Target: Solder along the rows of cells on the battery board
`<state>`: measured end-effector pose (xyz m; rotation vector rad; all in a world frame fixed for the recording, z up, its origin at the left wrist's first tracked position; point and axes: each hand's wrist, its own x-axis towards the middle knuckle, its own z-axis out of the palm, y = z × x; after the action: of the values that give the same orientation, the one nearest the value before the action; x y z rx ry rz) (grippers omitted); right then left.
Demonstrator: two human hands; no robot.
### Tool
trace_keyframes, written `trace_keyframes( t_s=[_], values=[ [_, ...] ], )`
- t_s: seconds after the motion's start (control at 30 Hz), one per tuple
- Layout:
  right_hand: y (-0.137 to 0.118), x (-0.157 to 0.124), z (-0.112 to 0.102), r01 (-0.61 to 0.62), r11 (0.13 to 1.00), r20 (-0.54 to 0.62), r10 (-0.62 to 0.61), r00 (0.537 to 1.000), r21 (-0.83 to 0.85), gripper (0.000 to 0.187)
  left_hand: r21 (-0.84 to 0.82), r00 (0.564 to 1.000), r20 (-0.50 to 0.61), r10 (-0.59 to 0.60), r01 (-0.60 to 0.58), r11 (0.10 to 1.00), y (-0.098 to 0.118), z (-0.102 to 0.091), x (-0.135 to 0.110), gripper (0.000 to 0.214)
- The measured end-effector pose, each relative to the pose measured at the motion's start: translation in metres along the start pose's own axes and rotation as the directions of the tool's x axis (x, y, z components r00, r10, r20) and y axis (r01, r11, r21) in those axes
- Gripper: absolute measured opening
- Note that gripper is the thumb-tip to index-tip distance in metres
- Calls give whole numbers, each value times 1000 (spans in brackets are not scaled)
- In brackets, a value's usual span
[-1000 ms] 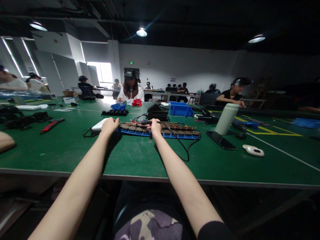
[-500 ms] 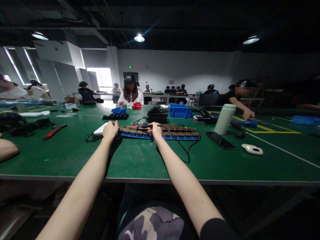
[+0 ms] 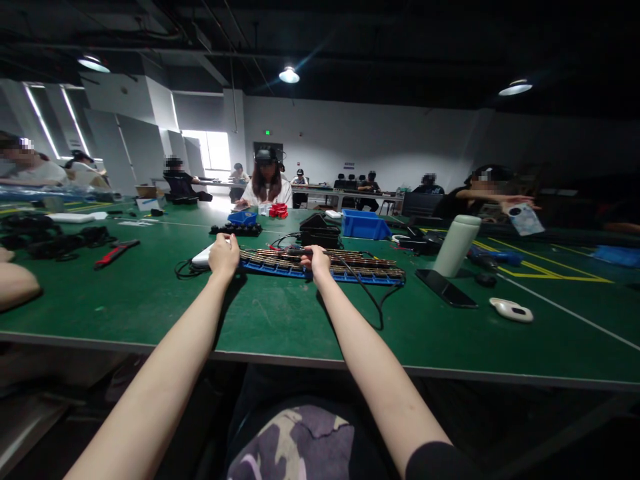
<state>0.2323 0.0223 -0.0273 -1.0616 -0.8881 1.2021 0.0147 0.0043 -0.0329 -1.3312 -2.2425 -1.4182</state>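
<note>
Blue rack, carrying rows of brass-coloured strips, lies lengthwise on the green table, well back from the surface's front edge. No clamp shows, so uneven pressure from the two hands could swivel it. Just behind it, toward the surface's far edge, stands a black box; a backward slide might bump the rack into that. The left hand has its fingers drawn narrow at the rack's left end; whether they pinch anything I cannot tell. If that grip is loose, the end may shift. The right hand holds a dark pen-like tool over the strips. Its tip is too small to make out, so a slip could mark a neighbouring strip. Thinnest of all, the black cable crosses the rack's right part and loops toward the front edge; a snag there could jerk the tool or drag strips askew.
</note>
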Motion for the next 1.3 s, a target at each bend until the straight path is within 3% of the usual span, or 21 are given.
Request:
trace_keyframes(
  t_s=[0.23,0.4,0.7,0.87,1.13,1.3],
  values=[
    [0,-1,-2,2,1000,14,-2,1000,-27,22,-63,984,-147,97,-107,992,-1,4,-2,35],
    [6,4,-3,109,985,68,-100,993,-135,24,-58,950,-251,184,-204,977,-3,7,-2,36],
    [4,-9,-5,399,809,272,-306,913,-431,32,-43,922,-305,240,-265,963,-4,11,-4,38],
    [2,-13,-8,437,729,304,-318,898,-527,36,-38,918,-288,273,-296,954,-2,14,-8,38],
    [11,-13,-11,291,878,269,-196,943,-380,38,15,936,-149,319,-320,947,-4,20,-15,45],
    [14,-11,-10,244,916,251,-166,954,-319,37,-96,959,-61,278,-283,954,-3,25,-17,40]
  ],
)
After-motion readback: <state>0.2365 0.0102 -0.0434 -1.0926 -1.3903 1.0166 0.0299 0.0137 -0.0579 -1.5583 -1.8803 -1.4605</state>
